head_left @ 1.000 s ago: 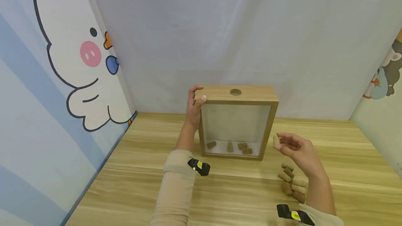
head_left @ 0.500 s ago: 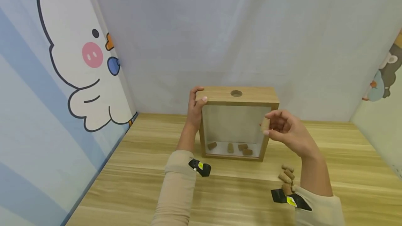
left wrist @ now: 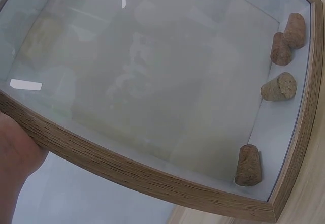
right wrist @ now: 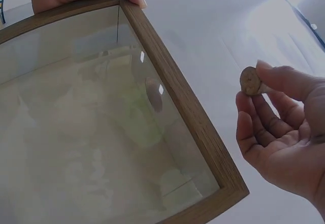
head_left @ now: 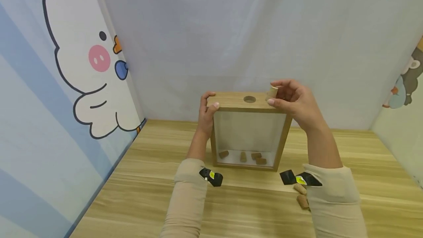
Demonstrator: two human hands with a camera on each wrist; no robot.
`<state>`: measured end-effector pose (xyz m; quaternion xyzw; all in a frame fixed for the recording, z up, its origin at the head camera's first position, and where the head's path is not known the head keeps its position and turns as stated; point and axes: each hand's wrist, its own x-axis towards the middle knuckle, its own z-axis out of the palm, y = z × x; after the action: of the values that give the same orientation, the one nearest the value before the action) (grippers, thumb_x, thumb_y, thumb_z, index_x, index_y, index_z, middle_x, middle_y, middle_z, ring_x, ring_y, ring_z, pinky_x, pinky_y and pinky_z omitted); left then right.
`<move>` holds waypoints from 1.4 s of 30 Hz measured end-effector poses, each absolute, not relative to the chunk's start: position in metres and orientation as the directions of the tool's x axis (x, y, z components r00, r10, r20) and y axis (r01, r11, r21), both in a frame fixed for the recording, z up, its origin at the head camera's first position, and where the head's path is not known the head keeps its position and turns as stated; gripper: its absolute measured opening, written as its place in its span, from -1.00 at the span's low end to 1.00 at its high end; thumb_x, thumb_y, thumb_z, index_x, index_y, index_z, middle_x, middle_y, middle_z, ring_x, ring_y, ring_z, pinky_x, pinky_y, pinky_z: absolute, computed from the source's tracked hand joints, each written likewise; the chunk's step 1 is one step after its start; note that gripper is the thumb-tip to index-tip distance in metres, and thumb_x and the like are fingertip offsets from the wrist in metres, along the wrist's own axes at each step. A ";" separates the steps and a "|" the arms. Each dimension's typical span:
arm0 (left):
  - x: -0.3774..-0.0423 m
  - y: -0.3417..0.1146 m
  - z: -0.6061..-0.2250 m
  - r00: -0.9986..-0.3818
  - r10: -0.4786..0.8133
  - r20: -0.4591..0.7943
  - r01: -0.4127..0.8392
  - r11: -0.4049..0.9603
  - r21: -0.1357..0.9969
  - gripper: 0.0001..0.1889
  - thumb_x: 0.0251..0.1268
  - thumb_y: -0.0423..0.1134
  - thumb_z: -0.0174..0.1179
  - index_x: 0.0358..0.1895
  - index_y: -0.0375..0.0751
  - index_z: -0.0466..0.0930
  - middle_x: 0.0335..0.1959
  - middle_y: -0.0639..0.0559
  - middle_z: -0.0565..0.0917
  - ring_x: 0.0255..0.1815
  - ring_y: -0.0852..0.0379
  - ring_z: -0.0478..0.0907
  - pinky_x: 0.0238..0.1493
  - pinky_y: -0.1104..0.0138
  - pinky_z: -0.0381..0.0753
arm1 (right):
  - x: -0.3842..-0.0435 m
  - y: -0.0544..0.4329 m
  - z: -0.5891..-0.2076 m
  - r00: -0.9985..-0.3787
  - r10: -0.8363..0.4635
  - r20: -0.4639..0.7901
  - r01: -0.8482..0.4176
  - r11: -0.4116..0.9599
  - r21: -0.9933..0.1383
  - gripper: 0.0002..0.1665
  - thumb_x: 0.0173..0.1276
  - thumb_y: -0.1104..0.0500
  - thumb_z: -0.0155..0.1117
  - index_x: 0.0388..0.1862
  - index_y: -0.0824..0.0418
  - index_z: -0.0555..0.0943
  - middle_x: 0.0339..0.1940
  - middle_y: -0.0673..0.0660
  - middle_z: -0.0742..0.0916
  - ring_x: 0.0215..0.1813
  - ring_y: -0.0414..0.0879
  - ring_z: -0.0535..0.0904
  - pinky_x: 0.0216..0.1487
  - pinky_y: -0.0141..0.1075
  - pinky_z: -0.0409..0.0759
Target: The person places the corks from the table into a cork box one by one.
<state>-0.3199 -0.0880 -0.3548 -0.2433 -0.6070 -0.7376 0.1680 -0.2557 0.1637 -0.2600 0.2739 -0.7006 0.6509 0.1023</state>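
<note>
A wooden shadow box with a clear front (head_left: 231, 100) stands upright on the table, a round hole (head_left: 249, 99) in its top. My left hand (head_left: 205, 115) grips its upper left corner, thumb on the front edge and fingers over the top. Between thumb and fingers of my right hand (head_left: 295, 100) is a pale cork (head_left: 272, 93). That cork is to the right of the hole; the right wrist view shows the held cork (right wrist: 251, 82) apart from the frame. Inside the box several corks lie on its white floor, among them an upright-looking cork (left wrist: 279, 87).
Loose corks (head_left: 302, 201) lie on the wood-grain table (head_left: 251, 208) at the right, partly hidden by my right sleeve (head_left: 333, 194). A pale curtain (head_left: 185, 47) hangs behind the box. A wall panel with a cartoon figure (head_left: 76, 65) borders the left side.
My right hand has carried the cork up and to the left, from beside the box to its top. The left hand has kept its grip on the corner.
</note>
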 end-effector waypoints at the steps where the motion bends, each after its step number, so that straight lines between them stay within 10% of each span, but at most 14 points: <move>1: -0.317 -0.088 -0.353 -0.825 0.048 0.564 0.544 -0.208 0.813 -0.43 0.12 -0.18 -0.08 0.19 -0.39 0.11 0.34 -0.32 -0.04 -0.51 0.18 0.17 -0.19 0.05 0.17 | -0.260 0.161 -0.257 -0.852 -0.235 0.468 -0.489 0.035 -0.872 -0.58 0.13 0.40 0.33 0.01 0.23 0.56 -0.30 0.09 0.58 -0.33 -0.11 0.48 -0.35 -0.40 0.48; 8: -0.298 -0.084 -0.337 -0.829 0.031 0.559 0.542 -0.203 0.815 -0.47 0.12 -0.20 -0.10 0.16 -0.41 0.11 0.30 -0.31 0.00 -0.47 0.24 0.17 -0.10 0.09 0.15 | -0.288 0.140 -0.238 -0.976 -0.163 0.143 -0.179 0.236 -0.955 -0.55 0.11 0.23 0.40 0.00 0.24 0.51 -0.20 0.09 0.57 -0.26 -0.07 0.51 -0.31 -0.33 0.51; 21: -0.323 -0.086 -0.353 -0.832 0.023 0.555 0.538 -0.215 0.815 -0.44 0.11 -0.18 -0.06 0.20 -0.37 0.14 0.15 -0.08 0.18 -0.57 0.23 0.18 -0.27 0.21 0.23 | -0.311 0.119 -0.213 -0.972 -0.205 -0.112 -0.024 0.566 -0.824 -0.58 0.09 0.20 0.40 -0.08 0.17 0.47 -0.42 0.08 0.62 -0.50 -0.11 0.41 -0.56 -0.30 0.24; 32: -0.326 -0.080 -0.360 -0.837 0.011 0.548 0.533 -0.211 0.819 -0.40 0.04 -0.04 0.00 0.16 -0.26 0.19 0.29 -0.10 0.09 -0.54 0.07 0.15 -0.26 0.19 0.23 | -0.261 0.146 -0.237 -0.961 -0.220 0.168 -0.247 0.405 -0.881 -0.54 0.31 0.05 0.21 0.08 0.31 0.49 -0.14 0.11 0.61 -0.15 -0.04 0.50 -0.22 -0.25 0.42; 42: -0.327 -0.080 -0.359 -0.826 -0.002 0.564 0.553 -0.200 0.809 -0.42 0.07 -0.04 -0.01 0.16 -0.27 0.21 0.26 -0.14 0.13 -0.49 0.08 0.18 -0.27 0.18 0.22 | -0.221 0.176 -0.285 -0.757 -0.322 0.568 -0.653 0.411 -0.636 -0.76 0.29 0.36 0.16 -0.06 0.33 0.60 -0.21 0.17 0.68 -0.28 -0.18 0.56 -0.31 -0.40 0.46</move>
<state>-0.3266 -0.0800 -0.3593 -0.2282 -0.6040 -0.7403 0.1873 -0.2213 0.1763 -0.2852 0.2972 -0.8202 0.4538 0.1818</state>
